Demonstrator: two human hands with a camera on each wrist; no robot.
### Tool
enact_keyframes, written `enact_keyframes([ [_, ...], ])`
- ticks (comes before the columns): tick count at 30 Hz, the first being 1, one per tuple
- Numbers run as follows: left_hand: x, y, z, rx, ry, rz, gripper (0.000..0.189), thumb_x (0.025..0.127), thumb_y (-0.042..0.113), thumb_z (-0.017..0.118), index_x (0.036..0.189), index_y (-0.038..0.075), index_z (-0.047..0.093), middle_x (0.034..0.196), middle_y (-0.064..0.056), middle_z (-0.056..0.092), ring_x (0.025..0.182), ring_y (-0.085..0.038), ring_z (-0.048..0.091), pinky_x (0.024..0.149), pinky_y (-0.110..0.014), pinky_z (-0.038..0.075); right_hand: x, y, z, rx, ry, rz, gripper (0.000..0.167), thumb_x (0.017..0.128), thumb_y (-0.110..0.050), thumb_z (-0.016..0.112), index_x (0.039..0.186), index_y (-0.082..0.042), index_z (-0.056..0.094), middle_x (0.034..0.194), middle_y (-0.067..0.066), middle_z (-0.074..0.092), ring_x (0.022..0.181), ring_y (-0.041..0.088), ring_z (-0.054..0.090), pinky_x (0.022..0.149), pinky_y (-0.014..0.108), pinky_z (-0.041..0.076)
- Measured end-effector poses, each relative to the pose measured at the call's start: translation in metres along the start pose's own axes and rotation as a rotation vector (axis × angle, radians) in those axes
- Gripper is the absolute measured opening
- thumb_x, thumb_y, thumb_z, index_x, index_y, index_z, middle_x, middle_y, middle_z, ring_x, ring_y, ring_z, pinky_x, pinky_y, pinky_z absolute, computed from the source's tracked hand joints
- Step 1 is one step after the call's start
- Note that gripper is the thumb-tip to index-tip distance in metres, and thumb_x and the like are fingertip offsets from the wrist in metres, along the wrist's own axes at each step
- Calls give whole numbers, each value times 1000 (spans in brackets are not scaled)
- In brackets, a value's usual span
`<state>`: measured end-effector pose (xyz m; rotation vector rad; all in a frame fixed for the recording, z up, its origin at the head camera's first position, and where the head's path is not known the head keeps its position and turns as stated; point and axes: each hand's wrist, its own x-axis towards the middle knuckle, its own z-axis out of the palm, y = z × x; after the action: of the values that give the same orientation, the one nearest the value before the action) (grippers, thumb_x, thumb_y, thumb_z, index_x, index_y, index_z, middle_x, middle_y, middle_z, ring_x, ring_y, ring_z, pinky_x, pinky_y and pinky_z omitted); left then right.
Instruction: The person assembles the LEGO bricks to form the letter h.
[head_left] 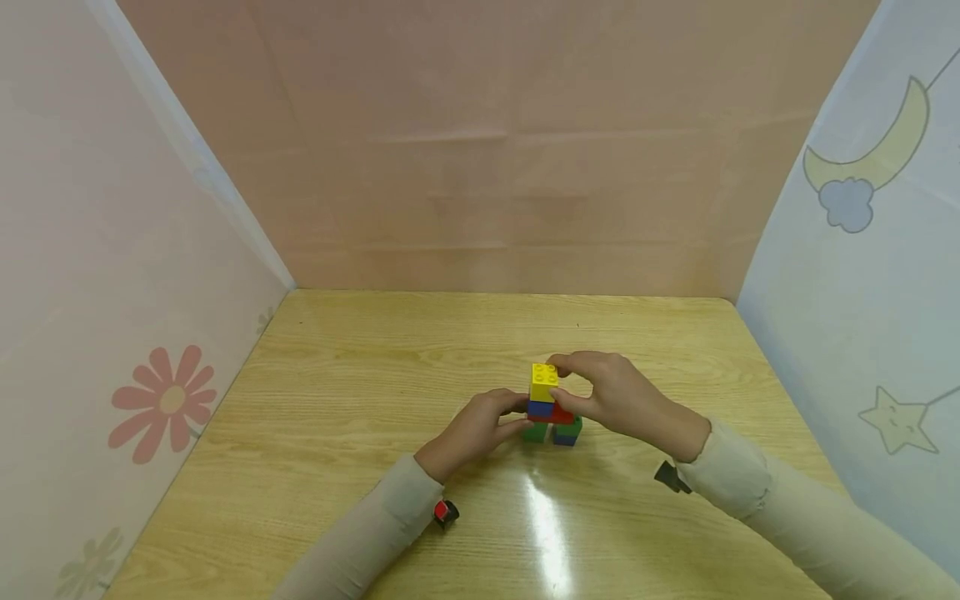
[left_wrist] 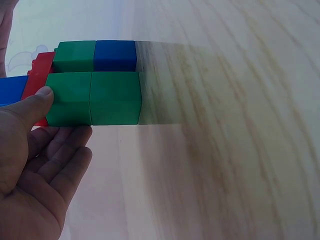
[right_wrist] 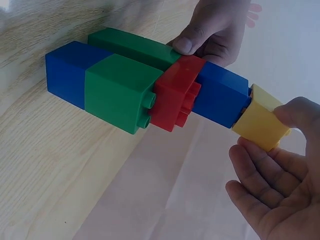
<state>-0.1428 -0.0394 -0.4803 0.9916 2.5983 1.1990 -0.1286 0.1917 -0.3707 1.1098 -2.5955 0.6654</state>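
A small tower of toy building bricks stands on the table. Its two legs are a column of green bricks (left_wrist: 116, 100) and a column with a green brick (right_wrist: 117, 90) over a blue brick (right_wrist: 65, 72). A red brick (right_wrist: 170, 97) bridges both, and an upper blue brick (right_wrist: 220, 95) sits on one end of it. My right hand (head_left: 622, 396) pinches a yellow brick (head_left: 543, 383) between thumb and fingers, tilted on the upper blue brick with a thin gap showing. Lower down, my left hand (head_left: 476, 429) holds the tower, thumb (left_wrist: 44, 92) at the red and green bricks' seam.
The wooden table (head_left: 360, 358) runs back to a plain pinkish wall cloth (head_left: 480, 167). Patterned cloths stand along the left side (head_left: 90, 250) and right side (head_left: 840, 317). Dark wrist cameras (head_left: 446, 514) hang under both sleeves.
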Motion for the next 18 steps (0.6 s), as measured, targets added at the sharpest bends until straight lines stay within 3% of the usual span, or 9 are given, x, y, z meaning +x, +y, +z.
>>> enact_keyframes([
  [10, 1, -2, 1, 0, 4, 2, 42, 94, 35, 64, 133, 18, 61, 117, 10, 63, 111, -5, 59, 92, -22, 49, -3, 2, 5, -35, 57, -102, 38, 83, -19, 78, 116, -2, 67, 101, 6, 71, 89, 19, 69, 72, 32, 58],
  [18, 0, -2, 0, -15, 4, -1, 42, 94, 35, 64, 133, 20, 61, 120, 10, 63, 112, -6, 59, 93, -25, 49, -2, 3, 6, -35, 67, -119, 39, 82, -17, 79, 115, -1, 67, 100, 8, 71, 87, 23, 69, 71, 34, 59],
])
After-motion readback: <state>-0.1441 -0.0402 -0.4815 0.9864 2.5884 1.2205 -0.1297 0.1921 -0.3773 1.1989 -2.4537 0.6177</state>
